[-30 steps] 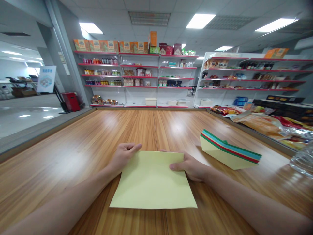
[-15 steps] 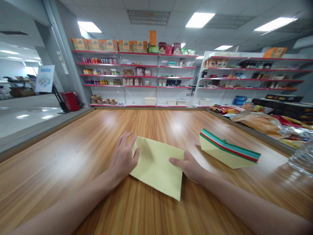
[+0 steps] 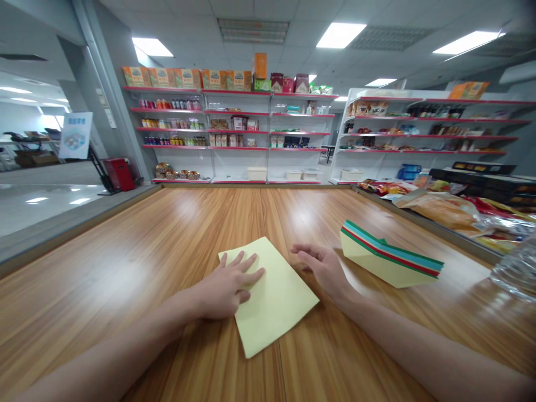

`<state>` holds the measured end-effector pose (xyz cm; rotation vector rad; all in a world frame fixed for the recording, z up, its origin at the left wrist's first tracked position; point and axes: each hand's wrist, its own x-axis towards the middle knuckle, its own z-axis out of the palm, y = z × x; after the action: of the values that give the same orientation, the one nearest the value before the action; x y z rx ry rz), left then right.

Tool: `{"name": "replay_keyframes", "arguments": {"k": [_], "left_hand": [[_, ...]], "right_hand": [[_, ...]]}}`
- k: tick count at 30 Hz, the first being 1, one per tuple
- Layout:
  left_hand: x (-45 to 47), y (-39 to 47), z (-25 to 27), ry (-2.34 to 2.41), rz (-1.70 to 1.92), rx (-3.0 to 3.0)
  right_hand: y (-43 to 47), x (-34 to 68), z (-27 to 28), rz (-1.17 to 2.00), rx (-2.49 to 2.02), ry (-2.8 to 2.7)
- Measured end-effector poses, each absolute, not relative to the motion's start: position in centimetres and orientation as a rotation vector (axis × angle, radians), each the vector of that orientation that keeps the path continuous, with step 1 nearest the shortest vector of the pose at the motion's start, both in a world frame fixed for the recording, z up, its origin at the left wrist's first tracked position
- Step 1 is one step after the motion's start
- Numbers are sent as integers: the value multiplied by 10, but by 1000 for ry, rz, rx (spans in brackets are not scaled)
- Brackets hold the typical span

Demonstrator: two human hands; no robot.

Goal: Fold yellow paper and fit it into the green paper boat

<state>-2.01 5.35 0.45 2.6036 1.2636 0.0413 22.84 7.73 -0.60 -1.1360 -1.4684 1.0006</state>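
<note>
A pale yellow sheet of paper [image 3: 278,301] lies at a slant on the wooden table in front of me; whether it is folded I cannot tell. My left hand [image 3: 230,285] rests on its left part, fingers spread, holding nothing. Just off the sheet's right edge is my right hand [image 3: 324,268], loosely bent and open, with no object visible in it. Further right a folded paper boat [image 3: 389,259] stands on the table, pale yellow below with green, blue and red bands along its top.
The wooden table [image 3: 125,251] has a raised edge. At the right are a clear plastic container [image 3: 517,273] and several snack packets [image 3: 439,206]. Stocked shelves [image 3: 238,131] stand beyond the far edge, and a red box [image 3: 119,173] stands on the floor at the left.
The yellow sheet has turned and now lies lower on the table. My right hand has let go of it, and my left hand has moved onto it with fingers spread.
</note>
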Motion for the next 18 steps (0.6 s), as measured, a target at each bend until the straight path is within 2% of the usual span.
{"name": "replay_keyframes", "arguments": {"k": [5, 9, 12, 18], "left_hand": [[-12, 49, -4, 1215, 128, 2649], [-7, 40, -2, 1254, 145, 2699], [-7, 37, 2, 1246, 119, 2723], [-7, 41, -3, 1380, 140, 2670]], "right_hand": [[74, 228, -10, 581, -1088, -2046], [65, 226, -7, 336, -1031, -2300], [60, 227, -4, 320, -1006, -2501], [55, 230, 0, 489, -990, -2731]]}}
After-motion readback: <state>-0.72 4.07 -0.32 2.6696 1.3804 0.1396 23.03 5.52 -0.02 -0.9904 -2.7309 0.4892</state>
